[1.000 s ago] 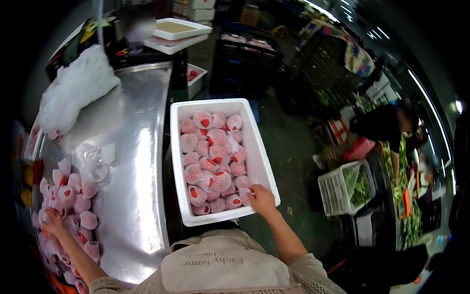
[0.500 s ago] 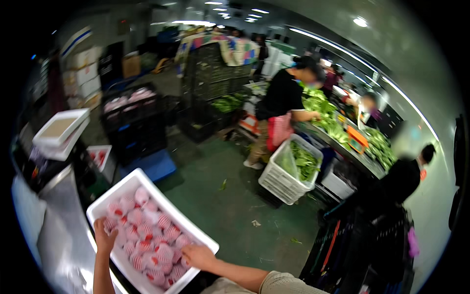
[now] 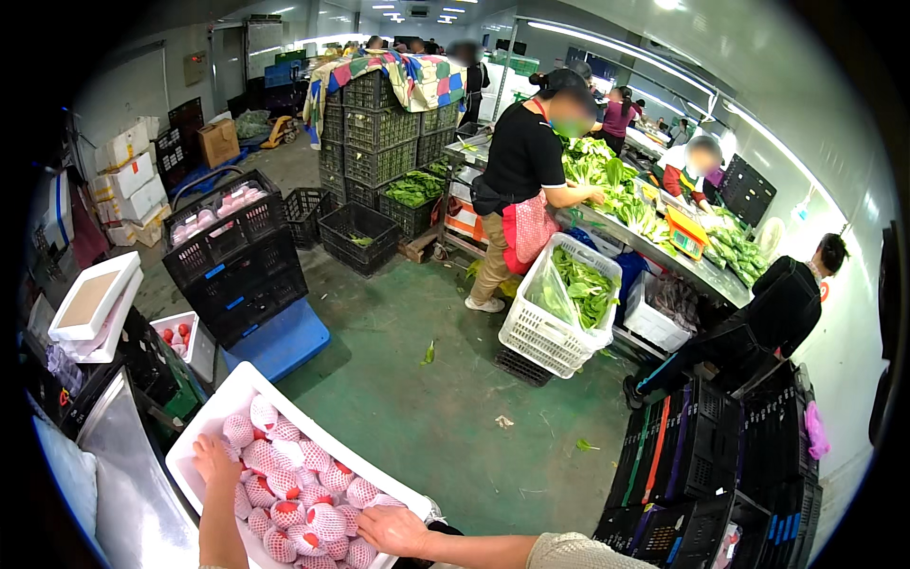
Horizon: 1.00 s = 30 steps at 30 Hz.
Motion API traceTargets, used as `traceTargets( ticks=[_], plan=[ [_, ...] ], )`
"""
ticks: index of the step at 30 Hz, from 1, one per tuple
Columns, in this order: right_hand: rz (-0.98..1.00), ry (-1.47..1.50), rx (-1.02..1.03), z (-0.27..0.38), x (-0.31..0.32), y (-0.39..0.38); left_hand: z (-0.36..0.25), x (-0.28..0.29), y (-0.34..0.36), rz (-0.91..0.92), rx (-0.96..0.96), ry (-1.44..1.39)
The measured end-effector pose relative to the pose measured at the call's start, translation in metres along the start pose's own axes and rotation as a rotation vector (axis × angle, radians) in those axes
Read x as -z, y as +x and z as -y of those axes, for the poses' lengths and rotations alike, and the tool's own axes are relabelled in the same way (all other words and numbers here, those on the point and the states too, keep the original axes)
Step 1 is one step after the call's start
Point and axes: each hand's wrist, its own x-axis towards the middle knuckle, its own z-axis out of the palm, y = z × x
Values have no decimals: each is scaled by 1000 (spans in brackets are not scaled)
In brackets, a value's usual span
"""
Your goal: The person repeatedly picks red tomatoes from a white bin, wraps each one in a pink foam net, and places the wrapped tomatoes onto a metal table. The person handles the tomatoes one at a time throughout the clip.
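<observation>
In the lower left, a white foam box (image 3: 377,482) is filled with red round fruits in pink-and-white foam nets (image 3: 284,484). My left hand (image 3: 217,462) reaches over the box's left side, fingers apart, touching the netted fruits there. At the right end of the box, my right hand (image 3: 393,529) lies on the fruits with its fingers stretched out. Neither hand lifts a fruit. The undersides of my fingers are partly hidden. Beneath the box's left side is a metal surface (image 3: 142,455).
Stacked black crates (image 3: 242,256) with netted fruit on top stand beyond the box on a blue platform (image 3: 284,339). A small foam box (image 3: 194,351) holds red fruits. A person (image 3: 521,156) handles greens beside a white basket (image 3: 550,318). Black crates (image 3: 673,455) fill the right.
The view has shifted, and the foam box sits lower in the picture. Both hands stay at the same ends of the box, the left reaching slightly farther in.
</observation>
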Motion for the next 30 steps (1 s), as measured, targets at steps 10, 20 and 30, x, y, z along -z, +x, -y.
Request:
traceTargets(
  ticks=[10,20,30],
  plan=[
    [-31,-31,30,-3,0,4,20,0,-45,169,311,-1444],
    [-134,665,-216,3,-13,4,-22,44,-207,492,154,-2424],
    [-165,873,-139,132,63,12,-34,73,-292,-32,-88,-2197]
  ],
)
